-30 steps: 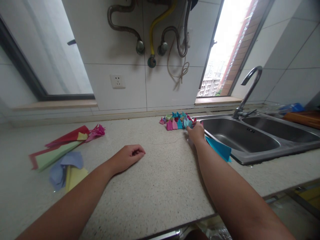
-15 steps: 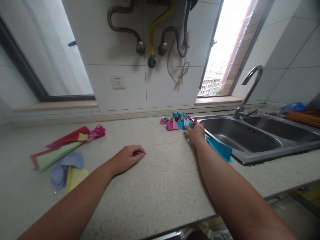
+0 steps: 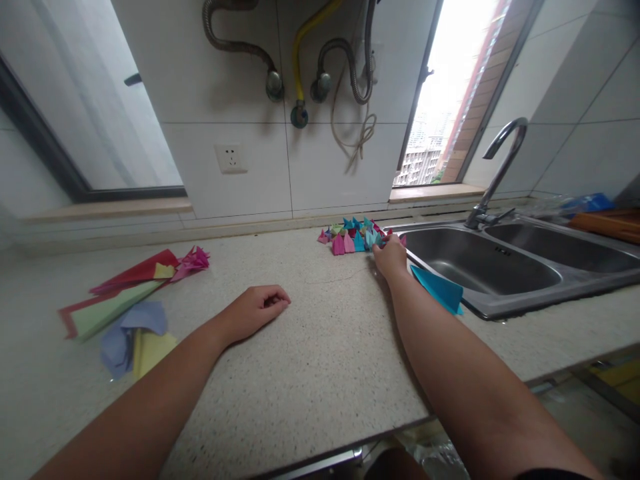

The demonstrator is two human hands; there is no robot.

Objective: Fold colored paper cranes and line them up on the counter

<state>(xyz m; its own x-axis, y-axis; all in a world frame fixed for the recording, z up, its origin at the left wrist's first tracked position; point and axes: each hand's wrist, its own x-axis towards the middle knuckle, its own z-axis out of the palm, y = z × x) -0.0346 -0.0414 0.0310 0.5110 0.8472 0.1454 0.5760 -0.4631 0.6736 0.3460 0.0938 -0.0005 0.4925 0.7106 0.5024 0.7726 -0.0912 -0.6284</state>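
Note:
My right hand (image 3: 392, 256) reaches to the right end of a cluster of small folded paper figures (image 3: 349, 244), pointed like origami cranes, in pink, teal, green and purple. Its thumb and fingers are closed at a light blue paper crane (image 3: 371, 239); the fingertips are partly hidden. My left hand (image 3: 261, 307) rests on the counter with its fingers loosely curled and nothing visible in them. A flat folded piece of blue paper (image 3: 440, 291) lies beside my right forearm, against the sink's edge.
The speckled counter (image 3: 310, 360) runs along a tiled wall. On the left lie red paper (image 3: 135, 272), green paper (image 3: 117, 310), purple paper (image 3: 120, 340), yellow paper (image 3: 153, 352) and a bright pink folded piece (image 3: 194, 262). A double steel sink (image 3: 480, 308) with a faucet (image 3: 505, 160) is on the right.
The view has shifted slightly. My right hand stays at the end of the paper cluster with almost no movement, and my left hand remains resting on the counter.

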